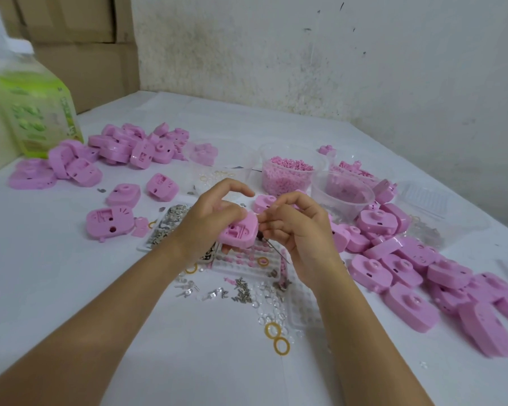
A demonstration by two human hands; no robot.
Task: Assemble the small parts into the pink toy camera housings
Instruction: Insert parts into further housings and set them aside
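My left hand grips a pink toy camera housing above the table's middle, its inner side turned up toward me. My right hand sits right beside the housing and holds thin metal tweezers, whose tip end pokes out below the fingers. Its fingertips meet at the housing's right edge; whether they pinch a small part is hidden. Under both hands lie white part trays with small pink pieces, metal bits and screws.
Pink housings lie heaped at back left and along the right. Clear tubs of pink pellets and parts stand behind the hands. A green-labelled jug stands far left. Yellow rings lie near me.
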